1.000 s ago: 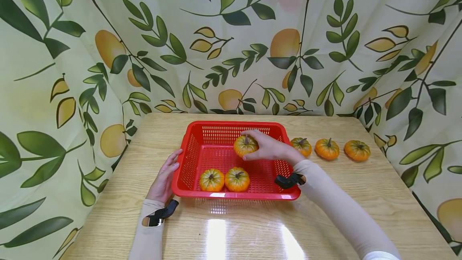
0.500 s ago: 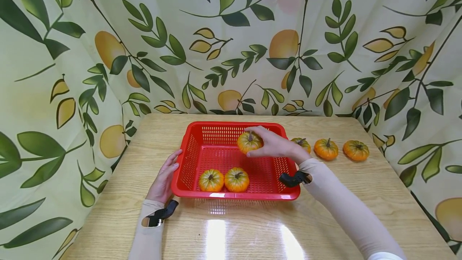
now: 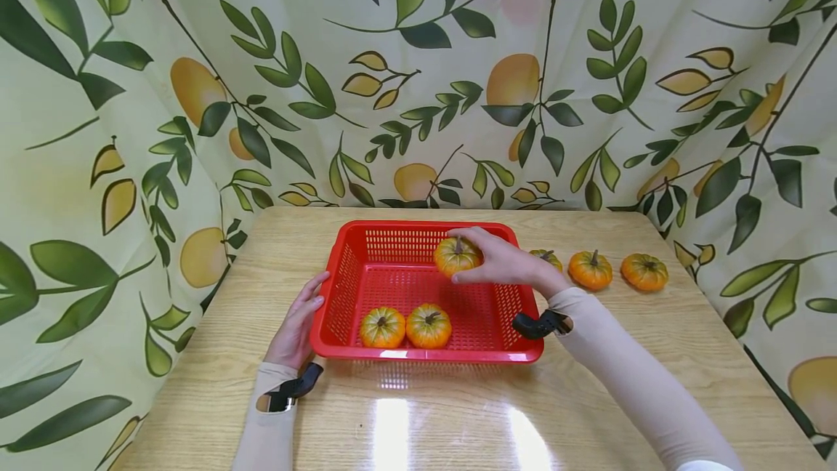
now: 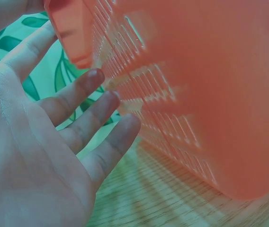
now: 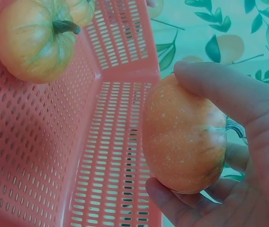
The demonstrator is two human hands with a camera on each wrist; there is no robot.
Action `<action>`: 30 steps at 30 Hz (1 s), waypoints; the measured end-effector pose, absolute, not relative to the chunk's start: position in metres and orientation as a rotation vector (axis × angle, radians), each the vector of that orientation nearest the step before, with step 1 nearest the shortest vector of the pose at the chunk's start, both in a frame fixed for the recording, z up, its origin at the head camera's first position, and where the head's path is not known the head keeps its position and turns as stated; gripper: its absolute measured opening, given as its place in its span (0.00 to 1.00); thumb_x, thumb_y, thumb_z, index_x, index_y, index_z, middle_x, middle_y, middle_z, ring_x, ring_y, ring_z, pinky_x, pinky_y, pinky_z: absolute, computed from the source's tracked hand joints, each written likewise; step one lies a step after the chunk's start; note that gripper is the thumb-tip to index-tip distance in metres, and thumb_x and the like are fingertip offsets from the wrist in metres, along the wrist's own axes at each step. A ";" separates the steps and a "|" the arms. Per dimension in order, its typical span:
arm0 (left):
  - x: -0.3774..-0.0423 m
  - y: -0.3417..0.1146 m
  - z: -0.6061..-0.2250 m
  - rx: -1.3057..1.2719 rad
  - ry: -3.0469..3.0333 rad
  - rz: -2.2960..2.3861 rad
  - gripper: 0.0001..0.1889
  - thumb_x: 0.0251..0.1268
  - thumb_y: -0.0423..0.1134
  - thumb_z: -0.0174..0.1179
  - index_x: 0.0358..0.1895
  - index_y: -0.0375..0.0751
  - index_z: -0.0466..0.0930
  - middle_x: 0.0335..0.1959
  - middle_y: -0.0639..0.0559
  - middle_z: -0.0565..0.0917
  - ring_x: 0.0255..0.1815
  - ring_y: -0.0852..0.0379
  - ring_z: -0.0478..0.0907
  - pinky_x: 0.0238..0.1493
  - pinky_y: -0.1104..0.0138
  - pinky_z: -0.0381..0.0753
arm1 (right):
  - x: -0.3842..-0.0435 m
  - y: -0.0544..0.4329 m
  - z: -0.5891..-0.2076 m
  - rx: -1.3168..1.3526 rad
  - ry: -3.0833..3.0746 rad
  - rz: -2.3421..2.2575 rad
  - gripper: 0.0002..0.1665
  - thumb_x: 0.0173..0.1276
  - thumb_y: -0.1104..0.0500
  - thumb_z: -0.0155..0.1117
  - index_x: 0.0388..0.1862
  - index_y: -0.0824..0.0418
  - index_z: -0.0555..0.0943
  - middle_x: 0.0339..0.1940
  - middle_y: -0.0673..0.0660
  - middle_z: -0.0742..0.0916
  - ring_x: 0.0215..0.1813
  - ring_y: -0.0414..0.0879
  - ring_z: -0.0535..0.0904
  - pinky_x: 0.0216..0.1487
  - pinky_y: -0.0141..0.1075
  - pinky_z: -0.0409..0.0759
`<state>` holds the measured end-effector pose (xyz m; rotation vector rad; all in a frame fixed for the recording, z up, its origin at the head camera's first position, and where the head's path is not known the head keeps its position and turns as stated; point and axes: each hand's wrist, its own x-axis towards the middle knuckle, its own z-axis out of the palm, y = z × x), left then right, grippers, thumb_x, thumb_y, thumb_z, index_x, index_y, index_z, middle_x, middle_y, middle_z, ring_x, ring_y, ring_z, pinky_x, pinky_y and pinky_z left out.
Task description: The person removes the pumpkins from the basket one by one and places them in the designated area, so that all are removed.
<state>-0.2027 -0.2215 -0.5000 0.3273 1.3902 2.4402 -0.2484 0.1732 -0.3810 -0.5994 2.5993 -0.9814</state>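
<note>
My right hand (image 3: pixel 492 256) grips a small orange pumpkin (image 3: pixel 453 256) with a short stem, up over the back right of a red plastic basket (image 3: pixel 428 355). In the right wrist view, thumb and fingers wrap this pumpkin (image 5: pixel 184 135) in front of the slotted basket wall (image 5: pixel 111 156). Two more pumpkins sit side by side at the basket's front, a left one (image 3: pixel 382 327) and a right one (image 3: pixel 429 325). At the basket's left side is my left hand (image 3: pixel 296 327), its fingers loosely extended along the outer wall (image 4: pixel 196 94).
Right of the basket, three pumpkins stand in a row on the wooden table (image 3: pixel 628 355): one partly hidden by my right hand (image 3: pixel 546 259), a middle one (image 3: pixel 591 270) and an outer one (image 3: pixel 644 272). A leaf-patterned curtain (image 3: pixel 418 78) hangs behind the table.
My right hand has shifted slightly to the right with the pumpkin in its grip. The left hand and the basket have stayed in place.
</note>
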 end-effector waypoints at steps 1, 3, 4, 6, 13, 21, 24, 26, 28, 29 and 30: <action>-0.203 -0.222 -0.500 0.327 1.384 2.443 0.24 0.81 0.36 0.43 0.75 0.55 0.63 0.68 0.56 0.73 0.60 0.57 0.80 0.60 0.62 0.84 | -0.248 0.174 -0.381 -0.593 2.602 -0.985 0.50 0.61 0.43 0.75 0.78 0.47 0.62 0.68 0.55 0.72 0.64 0.53 0.72 0.61 0.48 0.80; -0.203 -0.222 -0.500 0.336 1.374 2.446 0.24 0.81 0.36 0.43 0.75 0.54 0.63 0.68 0.56 0.73 0.60 0.57 0.80 0.60 0.62 0.84 | -0.248 0.177 -0.382 -0.583 2.610 -0.988 0.50 0.61 0.43 0.75 0.78 0.48 0.62 0.69 0.56 0.72 0.64 0.54 0.72 0.61 0.49 0.80; -0.203 -0.222 -0.500 0.340 1.370 2.446 0.24 0.81 0.36 0.43 0.75 0.54 0.63 0.68 0.56 0.73 0.60 0.57 0.80 0.60 0.62 0.84 | -0.248 0.178 -0.382 -0.576 2.612 -0.994 0.51 0.60 0.43 0.75 0.78 0.48 0.62 0.70 0.56 0.72 0.64 0.54 0.72 0.62 0.49 0.80; -0.203 -0.222 -0.501 0.346 1.365 2.445 0.24 0.81 0.36 0.43 0.76 0.54 0.62 0.68 0.56 0.73 0.60 0.57 0.80 0.60 0.62 0.84 | -0.247 0.181 -0.382 -0.566 2.610 -1.004 0.51 0.60 0.42 0.75 0.79 0.48 0.62 0.70 0.56 0.72 0.65 0.54 0.72 0.62 0.49 0.80; -0.203 -0.222 -0.501 0.346 1.370 2.442 0.24 0.81 0.36 0.43 0.76 0.54 0.62 0.68 0.55 0.72 0.61 0.56 0.79 0.61 0.62 0.83 | -0.247 0.190 -0.383 -0.539 2.586 -1.071 0.53 0.60 0.43 0.76 0.79 0.48 0.60 0.70 0.56 0.71 0.65 0.54 0.71 0.61 0.48 0.81; -0.203 -0.222 -0.501 0.323 1.380 2.437 0.24 0.80 0.37 0.43 0.76 0.55 0.62 0.69 0.55 0.72 0.62 0.56 0.79 0.61 0.61 0.83 | -0.245 0.199 -0.378 -0.518 2.566 -1.136 0.53 0.61 0.48 0.76 0.80 0.51 0.59 0.72 0.59 0.69 0.67 0.57 0.70 0.64 0.51 0.80; -0.202 -0.223 -0.501 0.313 1.381 2.435 0.24 0.80 0.37 0.43 0.76 0.55 0.62 0.69 0.55 0.72 0.62 0.56 0.79 0.61 0.61 0.83 | -0.243 0.202 -0.375 -0.530 2.562 -1.155 0.54 0.61 0.50 0.76 0.80 0.54 0.58 0.72 0.61 0.70 0.67 0.58 0.71 0.65 0.53 0.80; -0.202 -0.223 -0.501 0.310 1.381 2.434 0.25 0.81 0.36 0.43 0.76 0.55 0.62 0.69 0.55 0.71 0.62 0.56 0.79 0.61 0.60 0.83 | -0.243 0.204 -0.374 -0.541 2.584 -1.141 0.53 0.61 0.50 0.76 0.80 0.55 0.58 0.72 0.61 0.71 0.67 0.58 0.72 0.65 0.53 0.79; -0.202 -0.223 -0.500 0.304 1.380 2.436 0.25 0.81 0.36 0.43 0.76 0.55 0.62 0.69 0.55 0.71 0.62 0.55 0.79 0.61 0.60 0.83 | -0.243 0.208 -0.374 -0.551 2.607 -1.126 0.53 0.62 0.49 0.75 0.80 0.54 0.58 0.72 0.61 0.71 0.67 0.58 0.72 0.66 0.55 0.78; -0.202 -0.223 -0.500 0.302 1.381 2.435 0.25 0.81 0.36 0.43 0.76 0.54 0.61 0.70 0.55 0.71 0.62 0.55 0.79 0.61 0.60 0.83 | -0.243 0.209 -0.374 -0.553 2.623 -1.115 0.52 0.62 0.48 0.75 0.80 0.54 0.58 0.72 0.61 0.71 0.67 0.58 0.72 0.67 0.55 0.77; -0.202 -0.222 -0.500 0.297 1.381 2.434 0.25 0.81 0.36 0.43 0.76 0.55 0.61 0.70 0.55 0.71 0.62 0.55 0.79 0.61 0.60 0.83 | -0.243 0.211 -0.374 -0.554 2.640 -1.103 0.52 0.63 0.48 0.75 0.80 0.54 0.59 0.73 0.61 0.71 0.67 0.58 0.72 0.67 0.56 0.77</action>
